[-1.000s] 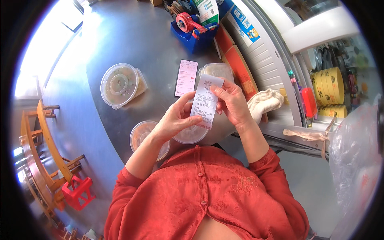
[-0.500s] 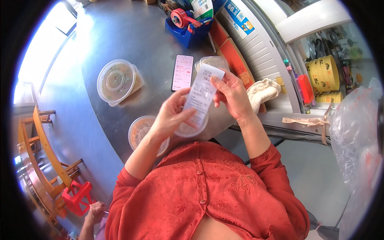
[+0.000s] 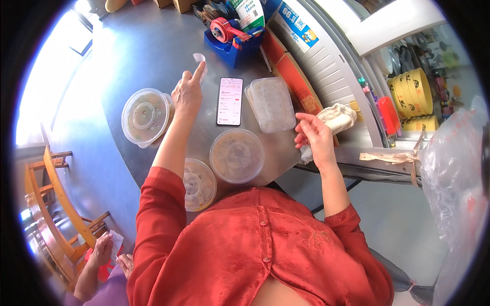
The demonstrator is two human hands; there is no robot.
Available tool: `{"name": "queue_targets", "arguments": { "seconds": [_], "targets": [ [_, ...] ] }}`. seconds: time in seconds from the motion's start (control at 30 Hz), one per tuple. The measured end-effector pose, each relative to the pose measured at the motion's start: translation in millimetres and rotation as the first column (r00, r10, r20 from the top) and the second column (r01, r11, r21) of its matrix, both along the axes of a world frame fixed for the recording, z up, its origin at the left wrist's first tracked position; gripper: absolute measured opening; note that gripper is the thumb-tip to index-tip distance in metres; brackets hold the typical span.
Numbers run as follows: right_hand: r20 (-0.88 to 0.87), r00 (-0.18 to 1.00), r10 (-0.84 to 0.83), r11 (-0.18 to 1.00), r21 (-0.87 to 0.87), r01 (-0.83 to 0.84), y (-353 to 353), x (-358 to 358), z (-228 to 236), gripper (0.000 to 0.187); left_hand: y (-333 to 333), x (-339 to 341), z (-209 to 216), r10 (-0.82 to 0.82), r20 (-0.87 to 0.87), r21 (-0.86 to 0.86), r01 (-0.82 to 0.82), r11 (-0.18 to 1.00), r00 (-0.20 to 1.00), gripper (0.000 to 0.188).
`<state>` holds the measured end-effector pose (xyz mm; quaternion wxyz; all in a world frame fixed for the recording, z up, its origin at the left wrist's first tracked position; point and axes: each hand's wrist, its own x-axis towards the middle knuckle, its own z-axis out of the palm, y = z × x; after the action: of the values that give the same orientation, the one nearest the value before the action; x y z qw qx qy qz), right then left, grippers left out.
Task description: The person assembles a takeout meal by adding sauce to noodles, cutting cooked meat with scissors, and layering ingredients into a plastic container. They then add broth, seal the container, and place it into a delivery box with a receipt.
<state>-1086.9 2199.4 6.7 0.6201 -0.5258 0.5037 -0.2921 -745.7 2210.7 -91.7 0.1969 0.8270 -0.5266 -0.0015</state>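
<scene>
My left hand (image 3: 187,94) reaches over the dark table with its index finger stretched out at a curled white paper slip (image 3: 199,58). The slip lies partly hidden by that hand, whose other fingers are bent. My right hand (image 3: 317,136) hovers empty beside a pale cloth (image 3: 338,118), fingers loosely bent and apart. Between my hands lies a phone (image 3: 229,101) with a lit screen. A rectangular lidded container (image 3: 273,104) stands right of it. Two round lidded tubs, a nearer one (image 3: 193,186) and another (image 3: 237,155), are close to my body. A third round tub (image 3: 146,116) stands at left.
A blue bin (image 3: 224,50) with a red tape dispenser (image 3: 223,30) stands at the back. Yellow bowls (image 3: 414,94) are stacked at right, and clear plastic bags (image 3: 457,178) hang there. At lower left, another person's hands (image 3: 104,249) hold a white paper; wooden chairs (image 3: 71,204) stand nearby.
My hands have parted. The left went forward and left to the slip; the right released it and drew right. The other person's hands now hold a paper.
</scene>
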Motion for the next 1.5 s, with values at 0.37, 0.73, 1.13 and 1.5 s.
{"name": "queue_targets", "arguments": {
  "seconds": [0.37, 0.73, 1.13, 1.5],
  "targets": [
    [-0.084, 0.960, 0.268, 0.924, 0.306, -0.231, 25, -12, -39, 0.027, 74, -7, 79, -0.050, -0.057, -0.373, 0.025, 0.927, 0.997, 0.040],
    [0.326, 0.859, 0.395, 0.637, 0.576, -0.511, 51, 23, -88, 0.042, 296, -68, 20, 0.534, -0.375, -0.017, -0.582, 0.813, 0.758, 0.062],
    [0.295, 0.827, 0.479, 0.659, 0.502, -0.560, 46, 77, -91, 0.039, 334, -138, -3, -0.291, -0.886, 0.042, -0.688, 0.725, -0.360, 0.074],
    [0.383, 0.788, 0.482, 0.628, 0.475, -0.616, 54, 108, -103, 0.040, 347, -166, 5, -0.292, -0.889, 0.030, -0.680, 0.732, -0.353, 0.078]
  ]
}}
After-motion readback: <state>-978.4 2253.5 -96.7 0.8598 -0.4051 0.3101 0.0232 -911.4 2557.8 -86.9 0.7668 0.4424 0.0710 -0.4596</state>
